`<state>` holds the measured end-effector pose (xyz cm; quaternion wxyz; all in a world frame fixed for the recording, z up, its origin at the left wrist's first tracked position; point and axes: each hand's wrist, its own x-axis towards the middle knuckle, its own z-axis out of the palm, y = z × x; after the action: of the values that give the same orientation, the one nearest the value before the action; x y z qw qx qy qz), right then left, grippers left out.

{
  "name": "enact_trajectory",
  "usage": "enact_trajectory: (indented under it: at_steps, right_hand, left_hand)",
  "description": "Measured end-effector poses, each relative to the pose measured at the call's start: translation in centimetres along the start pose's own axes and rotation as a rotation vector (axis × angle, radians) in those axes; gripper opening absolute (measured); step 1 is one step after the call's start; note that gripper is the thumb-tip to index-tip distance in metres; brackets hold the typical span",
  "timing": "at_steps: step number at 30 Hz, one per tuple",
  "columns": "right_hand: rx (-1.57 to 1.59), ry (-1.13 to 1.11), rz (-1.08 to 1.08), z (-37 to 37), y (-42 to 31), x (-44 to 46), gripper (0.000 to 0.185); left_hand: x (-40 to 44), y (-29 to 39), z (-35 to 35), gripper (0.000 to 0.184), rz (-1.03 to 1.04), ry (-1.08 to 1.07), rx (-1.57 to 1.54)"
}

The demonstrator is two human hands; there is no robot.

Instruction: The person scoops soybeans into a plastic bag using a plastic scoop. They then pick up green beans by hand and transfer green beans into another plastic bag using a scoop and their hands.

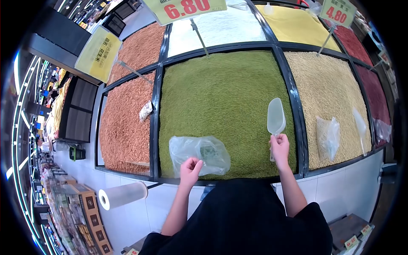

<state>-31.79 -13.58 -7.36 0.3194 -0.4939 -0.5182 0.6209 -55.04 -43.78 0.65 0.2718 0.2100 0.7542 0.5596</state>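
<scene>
A wide bin of green mung beans (pixel 221 97) lies in front of me. My left hand (pixel 191 171) is closed on the edge of a clear plastic bag (pixel 214 155), which rests on the beans at the bin's near left. A small amount of green shows through the bag. In my right hand (pixel 279 147) is the handle of a translucent plastic scoop (pixel 276 114), held at the bin's right side with its bowl pointing away from me. The scoop's bowl looks empty.
Black dividers (pixel 293 93) separate the bins. Reddish peanuts (pixel 125 127) fill the left bin, with a small packet (pixel 145 110) on them. Pale beans (pixel 327 85) to the right carry a filled bag (pixel 327 138) and another scoop (pixel 360 127). A bag roll (pixel 123 195) sticks out at front left.
</scene>
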Motion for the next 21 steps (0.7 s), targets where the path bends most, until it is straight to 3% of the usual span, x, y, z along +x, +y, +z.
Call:
enact_trajectory:
  at_steps: [7,12,21]
  right_hand:
    - [0.086,-0.076,0.024,3.5,-1.1,-1.0,0.016]
    - [0.17,-0.138,0.091,5.3,-2.5,-2.7,0.019]
    - [0.406,-0.518,0.187,5.7,-5.4,-6.3,0.013]
  left_hand:
    - [-0.5,0.3,-0.2,0.021,-0.018,0.109,-0.06]
    - [-0.4,1.6,0.1,0.021,0.076,0.154,-0.135]
    - [-0.2,3.6,1.6,0.008,0.256,0.115,0.0]
